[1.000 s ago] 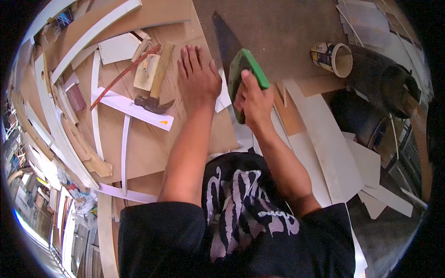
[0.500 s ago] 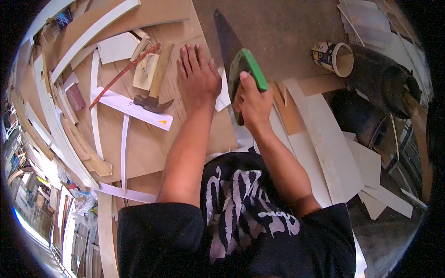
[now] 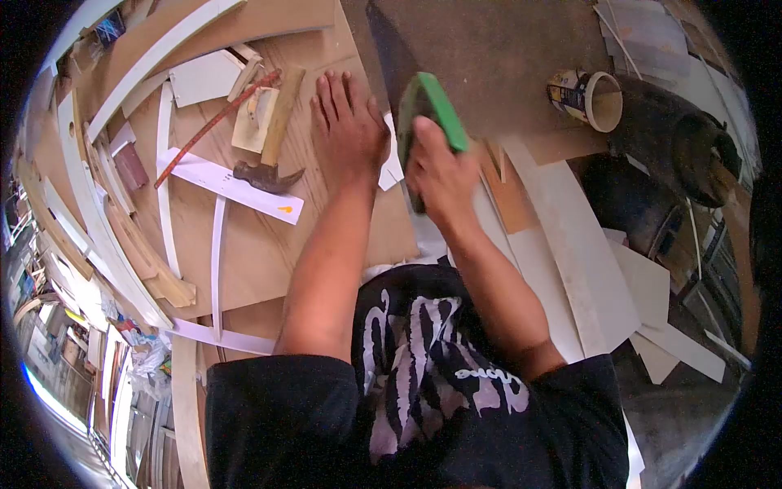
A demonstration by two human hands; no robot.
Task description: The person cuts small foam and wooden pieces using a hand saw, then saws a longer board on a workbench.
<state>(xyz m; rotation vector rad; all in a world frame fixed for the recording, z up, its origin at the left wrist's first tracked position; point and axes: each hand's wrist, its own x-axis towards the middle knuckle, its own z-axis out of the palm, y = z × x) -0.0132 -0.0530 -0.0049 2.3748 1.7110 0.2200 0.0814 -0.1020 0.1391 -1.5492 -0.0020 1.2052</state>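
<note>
My right hand [image 3: 444,171] is wrapped round the green and black handle of a handsaw [image 3: 440,106]. Its dark blade points away from me along the right edge of a wooden board [image 3: 269,261]; most of the teeth are too blurred to make out. My left hand [image 3: 349,130] lies flat on that board near the edge, fingers stretched forward. Left of it rests a claw hammer [image 3: 281,118] with a wooden handle, its head on a white strip [image 3: 236,189]. Beside the hammer are a small wooden block tool [image 3: 252,126] and a reddish rod [image 3: 212,130].
A paint bucket [image 3: 603,102] lies on its side at the right, against a dark rounded object [image 3: 668,138]. Pale offcut panels [image 3: 582,261] lie on the right near my arm. Long curved strips [image 3: 98,204] line the left side of the board.
My right hand and the handsaw have moved slightly forward, away from me. My left hand stays flat in nearly the same spot on the board.
</note>
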